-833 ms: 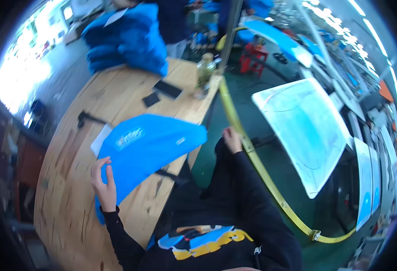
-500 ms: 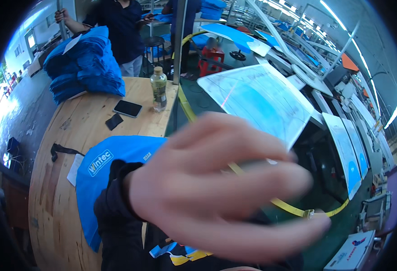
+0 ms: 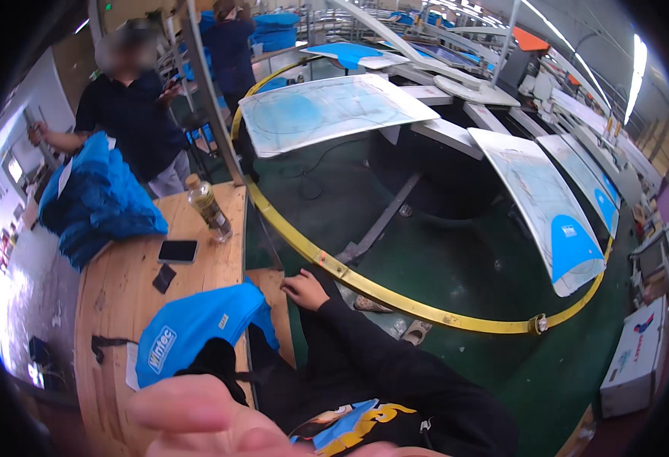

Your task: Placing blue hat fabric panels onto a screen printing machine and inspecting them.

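My left hand (image 3: 205, 419) is very close at the lower edge, blurred and partly cut off, so its finger pose does not show clearly. Its dark cuff overlaps a blue fabric piece (image 3: 197, 324) with a white printed mark, which lies on the wooden table (image 3: 117, 305) and droops over its right edge. My right hand (image 3: 306, 290) rests beside a brown board (image 3: 275, 312) at that edge, fingers loosely apart, nothing visible in it. Its black sleeve runs down to the lower right.
On the table are a phone (image 3: 177, 251), a small black item (image 3: 164, 279), a bottle (image 3: 209, 209) and stacked blue fabric (image 3: 98, 202). A yellow ring rail (image 3: 395, 297) curves around white boards (image 3: 342, 114). A person (image 3: 129, 122) stands behind the table; a box (image 3: 633, 358) is at right.
My left hand has dropped from mid-view to the lower left. The view has shifted, bringing my right hand and more of the yellow rail into sight.
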